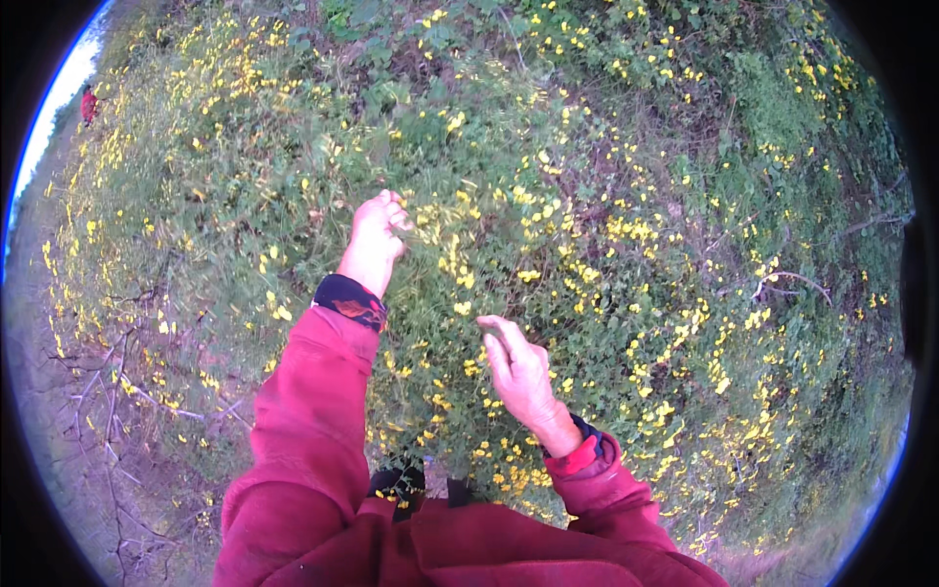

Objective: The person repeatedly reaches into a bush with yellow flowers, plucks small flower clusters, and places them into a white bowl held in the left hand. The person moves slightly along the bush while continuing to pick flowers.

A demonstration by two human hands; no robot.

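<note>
My left hand reaches forward over the yellow-flowered plants, its fingers curled closed. Whatever may be inside it is hidden or too small to make out. Closer to my body and to the right, my right hand hovers over the greenery with its fingers loosely bent and the thumb apart from the index finger. I see nothing held in it. Small yellow flowers on thin green stems fill the space between and around both hands. Red sleeves with dark patterned cuffs cover my forearms.
Bare, twiggy branches spread low on the left. A curved dry stick lies among plants on the right. Far off at the upper left is a small red figure or object. Dark footwear shows below me among the flowers.
</note>
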